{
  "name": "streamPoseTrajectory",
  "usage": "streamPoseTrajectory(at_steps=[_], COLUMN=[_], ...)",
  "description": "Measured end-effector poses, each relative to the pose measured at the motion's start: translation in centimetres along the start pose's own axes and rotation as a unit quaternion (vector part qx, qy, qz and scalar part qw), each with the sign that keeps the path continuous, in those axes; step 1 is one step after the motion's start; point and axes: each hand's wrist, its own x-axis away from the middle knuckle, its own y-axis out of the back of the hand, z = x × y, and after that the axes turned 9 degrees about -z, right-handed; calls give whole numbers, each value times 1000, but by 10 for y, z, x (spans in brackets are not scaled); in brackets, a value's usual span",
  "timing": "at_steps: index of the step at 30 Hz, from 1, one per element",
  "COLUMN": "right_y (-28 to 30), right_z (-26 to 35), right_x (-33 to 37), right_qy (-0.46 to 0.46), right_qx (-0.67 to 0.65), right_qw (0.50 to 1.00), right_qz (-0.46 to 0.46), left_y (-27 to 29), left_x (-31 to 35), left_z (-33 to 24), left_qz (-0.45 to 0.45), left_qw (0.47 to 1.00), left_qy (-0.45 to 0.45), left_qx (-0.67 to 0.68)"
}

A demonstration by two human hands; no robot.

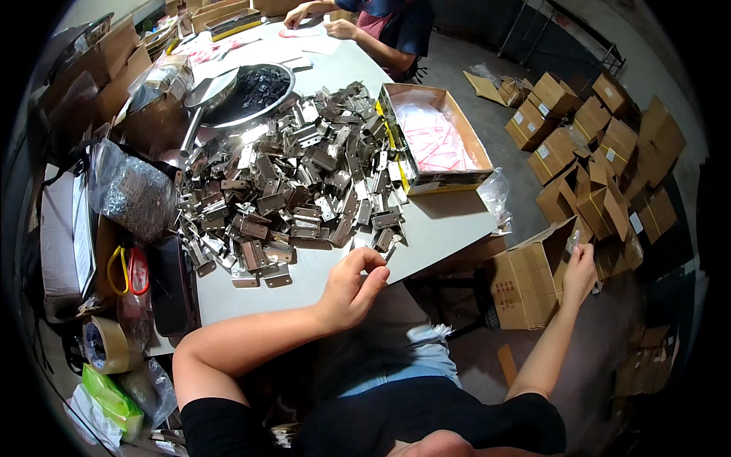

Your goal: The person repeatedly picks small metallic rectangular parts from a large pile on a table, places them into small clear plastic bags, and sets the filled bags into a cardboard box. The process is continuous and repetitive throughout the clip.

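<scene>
A big heap of metal hinges covers the middle of the white table. My left hand is at the table's near edge just below the heap, with its fingers curled and thumb and forefinger pinched together; I see nothing in them. My right hand reaches far right, over an open cardboard box on the floor, and grips a small clear packet at its fingertips.
An open carton with pink-printed bags lies right of the heap, and a metal bowl of dark parts behind it. A bag of screws, scissors and a tape roll sit at left. Several cardboard boxes stand on the floor. Another person's hands work at the far end.
</scene>
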Motion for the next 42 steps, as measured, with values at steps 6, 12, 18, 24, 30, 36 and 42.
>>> streamPoseTrajectory(at_steps=[6, 12, 18, 24, 30, 36, 42], right_y=[-84, -104, -141, -217, -187, -78, -35], right_z=[-45, 96, 274, 334, 323, 294, 262], right_x=[7, 1, -7, -17, -4, 48, 99], right_qy=[15, 179, 164, 46, 96, 337, 367], right_qx=[3, 44, -423, -271, -419, -435, -474], right_qw=[994, 983, 854, 856, 872, 803, 708], right_qz=[106, -20, 255, 438, 236, 226, 373], left_y=[-2, -1, 1, 1, -1, -2, -6], left_x=[-1, 0, 3, 1, 3, 3, -7], left_z=[3, 4, 5, 4, 3, 0, -2], left_qz=[12, 17, 38, 60, 88, -4, -54], left_qw=[1000, 999, 998, 995, 993, 989, 993], left_qy=[-14, -10, -25, -59, -66, -133, -94], left_qx=[-21, -32, -47, -56, -44, -72, -41])
